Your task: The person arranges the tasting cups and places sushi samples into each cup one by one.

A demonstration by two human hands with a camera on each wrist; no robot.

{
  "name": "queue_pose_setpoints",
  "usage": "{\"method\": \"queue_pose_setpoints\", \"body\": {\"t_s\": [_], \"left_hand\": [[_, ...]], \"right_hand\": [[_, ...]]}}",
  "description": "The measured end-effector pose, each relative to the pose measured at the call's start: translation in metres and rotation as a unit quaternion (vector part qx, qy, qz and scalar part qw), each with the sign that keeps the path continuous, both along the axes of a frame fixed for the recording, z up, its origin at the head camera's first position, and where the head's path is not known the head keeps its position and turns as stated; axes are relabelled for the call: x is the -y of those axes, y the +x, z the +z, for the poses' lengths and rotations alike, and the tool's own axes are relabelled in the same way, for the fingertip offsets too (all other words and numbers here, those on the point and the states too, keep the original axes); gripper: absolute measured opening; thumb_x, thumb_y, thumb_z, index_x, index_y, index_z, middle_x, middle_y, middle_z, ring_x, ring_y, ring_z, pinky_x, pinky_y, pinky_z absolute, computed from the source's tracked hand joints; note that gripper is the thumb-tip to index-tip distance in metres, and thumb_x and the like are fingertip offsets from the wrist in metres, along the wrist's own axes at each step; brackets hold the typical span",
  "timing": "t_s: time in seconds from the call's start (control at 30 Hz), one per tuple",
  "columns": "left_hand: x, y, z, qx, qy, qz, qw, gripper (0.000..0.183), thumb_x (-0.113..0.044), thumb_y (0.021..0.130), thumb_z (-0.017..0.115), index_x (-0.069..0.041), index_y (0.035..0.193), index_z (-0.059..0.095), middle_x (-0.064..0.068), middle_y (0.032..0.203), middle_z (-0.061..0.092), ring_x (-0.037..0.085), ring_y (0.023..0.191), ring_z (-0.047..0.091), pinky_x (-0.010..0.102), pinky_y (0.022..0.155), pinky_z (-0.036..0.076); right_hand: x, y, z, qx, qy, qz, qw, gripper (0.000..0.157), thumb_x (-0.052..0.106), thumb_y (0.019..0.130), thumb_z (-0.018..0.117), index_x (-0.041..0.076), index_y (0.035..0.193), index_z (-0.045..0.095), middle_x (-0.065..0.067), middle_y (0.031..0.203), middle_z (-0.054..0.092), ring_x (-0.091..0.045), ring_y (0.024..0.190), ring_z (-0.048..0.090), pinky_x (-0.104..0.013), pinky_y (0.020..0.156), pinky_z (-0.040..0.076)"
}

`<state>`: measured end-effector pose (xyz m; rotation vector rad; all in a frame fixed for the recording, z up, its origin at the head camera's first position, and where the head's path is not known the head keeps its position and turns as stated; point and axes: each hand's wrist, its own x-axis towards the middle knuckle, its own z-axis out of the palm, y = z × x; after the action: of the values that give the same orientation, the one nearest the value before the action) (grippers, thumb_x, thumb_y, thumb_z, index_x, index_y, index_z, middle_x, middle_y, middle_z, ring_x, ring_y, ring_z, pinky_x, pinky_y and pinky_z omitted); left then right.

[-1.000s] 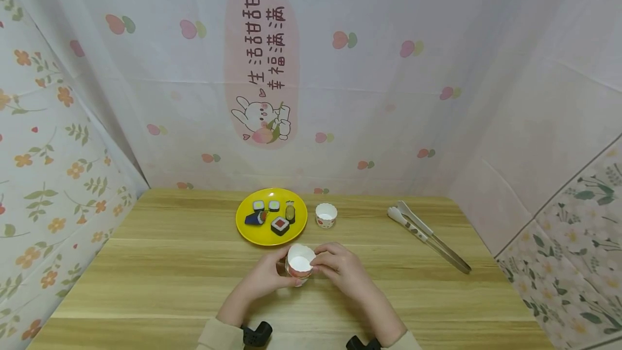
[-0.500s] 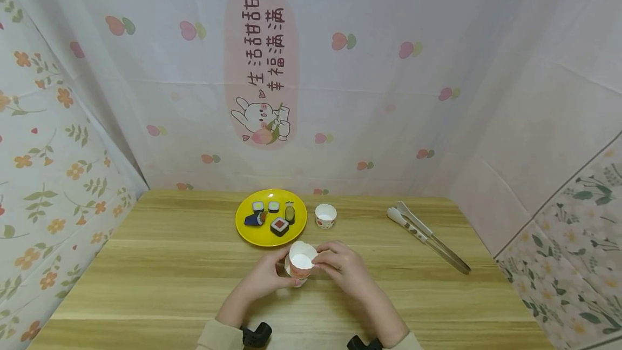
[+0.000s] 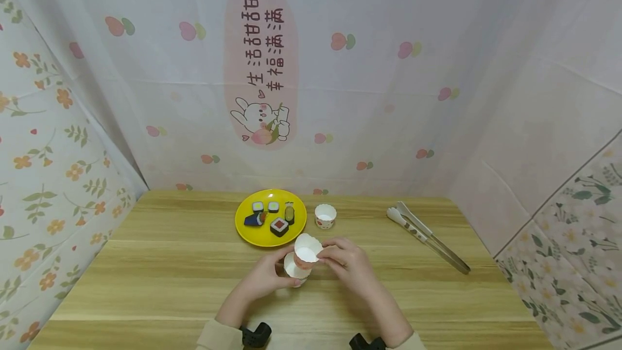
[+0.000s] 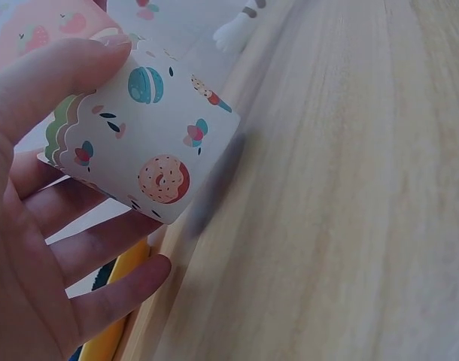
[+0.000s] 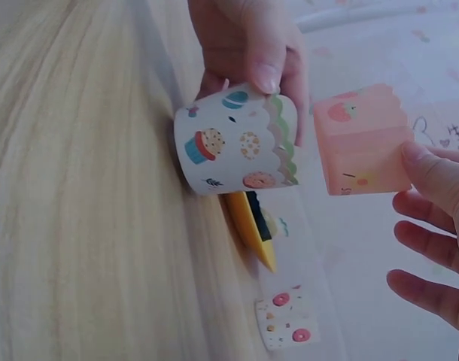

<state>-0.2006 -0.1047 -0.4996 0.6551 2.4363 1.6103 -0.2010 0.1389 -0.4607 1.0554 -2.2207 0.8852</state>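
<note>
My left hand (image 3: 264, 275) grips a stack of white paper baking cups (image 4: 158, 135) printed with donuts and macarons, the thumb over one side and the fingers round the other. Scalloped rims, one green, show nested at its mouth in the left wrist view. My right hand (image 3: 349, 263) pinches the rim of a pink paper baking cup (image 5: 365, 139) between thumb and fingers. In the right wrist view this pink cup is apart from the stack, just beyond its mouth. From the head view it hangs above and slightly right of the stack.
A yellow plate (image 3: 245, 234) bearing several sushi pieces (image 3: 279, 226) sits behind the hands. Right of it stands another white paper baking cup (image 3: 325, 216). Tongs (image 3: 427, 236) lie at the right of the wooden table (image 3: 170, 274). A printed curtain (image 3: 389, 123) hangs behind the table.
The pink cup has come up out of the white stack and moved away from its mouth, up and rightward, in my right hand. My left hand has stayed around the stack.
</note>
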Motion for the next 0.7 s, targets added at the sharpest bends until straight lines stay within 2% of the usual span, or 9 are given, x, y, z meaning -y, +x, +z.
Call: {"method": "queue_pose_setpoints", "body": {"t_s": [0.27,0.4,0.6,0.7], "left_hand": [[0.002,0.001,0.004,0.005,0.003,0.002,1.0000,0.074,-0.022,0.074,0.084,-0.007,0.138,0.050,0.013,0.124,0.059,0.027,0.096,0.061,0.042,0.084,0.049],[0.002,0.001,0.004,0.008,0.000,0.005,1.0000,0.074,-0.022,0.074,0.085,-0.005,0.137,0.050,0.012,0.122,0.060,0.026,0.096,0.061,0.043,0.084,0.048],[0.002,0.001,0.004,0.007,-0.005,0.005,1.0000,0.075,-0.022,0.073,0.085,-0.004,0.137,0.050,0.011,0.121,0.060,0.025,0.095,0.061,0.042,0.084,0.048],[0.002,0.001,0.003,0.006,-0.004,0.003,1.0000,0.075,-0.022,0.073,0.085,-0.004,0.137,0.050,0.011,0.122,0.060,0.025,0.094,0.061,0.042,0.084,0.048]], "right_hand": [[-0.008,-0.003,0.004,-0.005,-0.015,-0.027,1.000,0.017,0.003,0.074,0.079,0.013,0.087,0.074,-0.003,0.102,0.066,-0.018,0.092,0.062,-0.023,0.073,0.054],[-0.012,-0.005,0.006,-0.003,-0.023,-0.036,0.999,0.017,0.003,0.074,0.079,0.013,0.087,0.074,-0.003,0.101,0.066,-0.018,0.092,0.062,-0.023,0.074,0.053],[-0.020,-0.011,0.007,-0.014,-0.033,-0.067,0.997,0.019,0.002,0.072,0.081,0.013,0.086,0.075,-0.003,0.099,0.067,-0.020,0.091,0.063,-0.028,0.071,0.055],[-0.024,-0.013,0.007,-0.002,-0.036,-0.079,0.996,0.019,0.002,0.073,0.080,0.013,0.087,0.075,-0.003,0.099,0.067,-0.020,0.090,0.063,-0.028,0.070,0.056]]}}
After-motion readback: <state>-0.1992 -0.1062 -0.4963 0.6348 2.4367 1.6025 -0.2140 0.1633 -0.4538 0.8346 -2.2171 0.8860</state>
